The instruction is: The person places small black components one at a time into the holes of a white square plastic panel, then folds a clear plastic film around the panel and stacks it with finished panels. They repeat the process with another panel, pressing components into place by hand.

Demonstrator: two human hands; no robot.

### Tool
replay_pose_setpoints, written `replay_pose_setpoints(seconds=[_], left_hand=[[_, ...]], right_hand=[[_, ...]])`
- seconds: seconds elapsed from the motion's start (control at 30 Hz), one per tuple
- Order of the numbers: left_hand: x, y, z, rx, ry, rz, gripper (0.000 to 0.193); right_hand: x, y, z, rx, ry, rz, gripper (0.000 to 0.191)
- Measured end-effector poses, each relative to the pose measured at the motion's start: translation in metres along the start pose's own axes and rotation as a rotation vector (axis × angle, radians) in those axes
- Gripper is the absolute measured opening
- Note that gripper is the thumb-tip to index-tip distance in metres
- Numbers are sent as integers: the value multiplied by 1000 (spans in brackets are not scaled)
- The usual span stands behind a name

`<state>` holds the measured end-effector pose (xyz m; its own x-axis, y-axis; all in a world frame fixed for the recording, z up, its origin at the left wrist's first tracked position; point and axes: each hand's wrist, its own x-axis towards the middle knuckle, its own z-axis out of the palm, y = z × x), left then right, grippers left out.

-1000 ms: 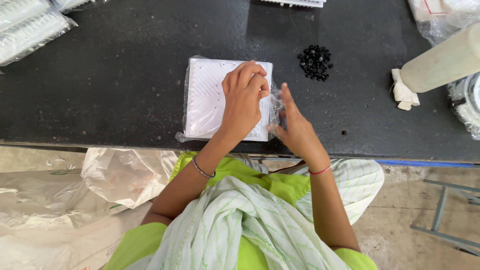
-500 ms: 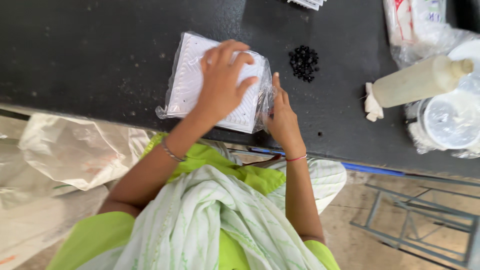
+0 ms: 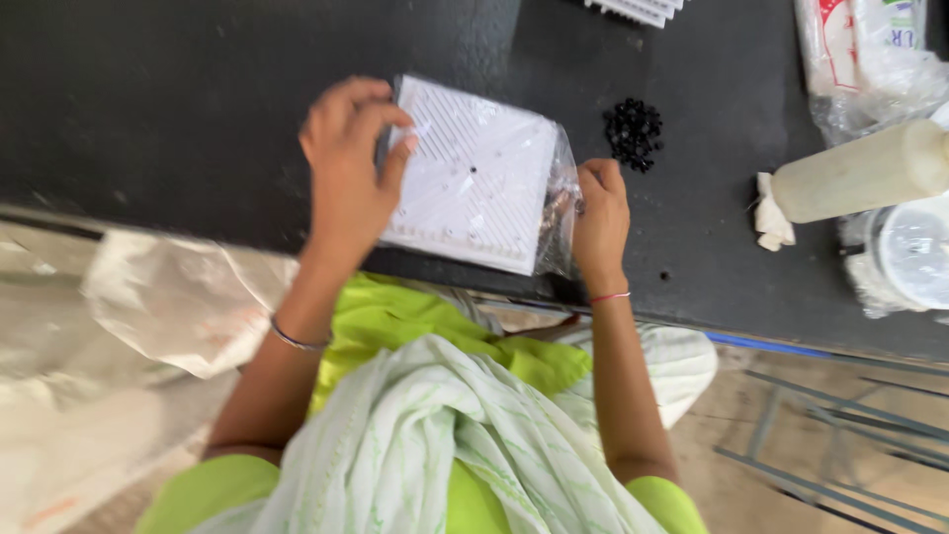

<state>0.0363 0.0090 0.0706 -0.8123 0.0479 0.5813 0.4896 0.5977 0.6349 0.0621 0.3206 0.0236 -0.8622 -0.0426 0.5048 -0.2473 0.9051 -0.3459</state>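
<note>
Head view
Grille: white square slatted grille (image 3: pixel 474 183) inside a clear bag (image 3: pixel 560 213), lying on the black table (image 3: pixel 148 109) near its front edge.
Left hand: left hand (image 3: pixel 346 168) rests on the grille's left edge, fingers spread and loosely curled over it.
Right hand: right hand (image 3: pixel 600 213) closed on the bag's open end, just beside the grille's right edge.
Nearby: heap of black beads (image 3: pixel 633 132) beyond the right hand; cream bottle (image 3: pixel 855 178) lying at far right.

Clear bag (image 3: pixel 559 203) wraps white square grille; printed white packets (image 3: pixel 860 49) top right.
</note>
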Motion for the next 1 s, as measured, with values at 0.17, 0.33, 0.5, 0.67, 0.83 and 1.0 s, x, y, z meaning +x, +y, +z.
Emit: replay_pose_setpoints(seconds=[0.17,0.33,0.5,0.67,0.83,1.0], left_hand=[[5,7,-8,7,-3,-28,16],[2,-12,-31,86,10,-121,12],[-5,-50,-30,77,-6,-186,15],[1,-91,10,-183,-151,-336,27],[9,-110,43,-325,-287,-628,29],[23,-109,54,-211,-342,-582,29]], right_hand=[[13,31,14,370,101,333,7],[9,46,1,323,210,525,17],[-17,32,-22,584,108,691,17],[-21,30,-19,1063,-450,684,28],[-18,35,14,1181,-469,705,31],[-16,44,36,1215,-428,756,28]])
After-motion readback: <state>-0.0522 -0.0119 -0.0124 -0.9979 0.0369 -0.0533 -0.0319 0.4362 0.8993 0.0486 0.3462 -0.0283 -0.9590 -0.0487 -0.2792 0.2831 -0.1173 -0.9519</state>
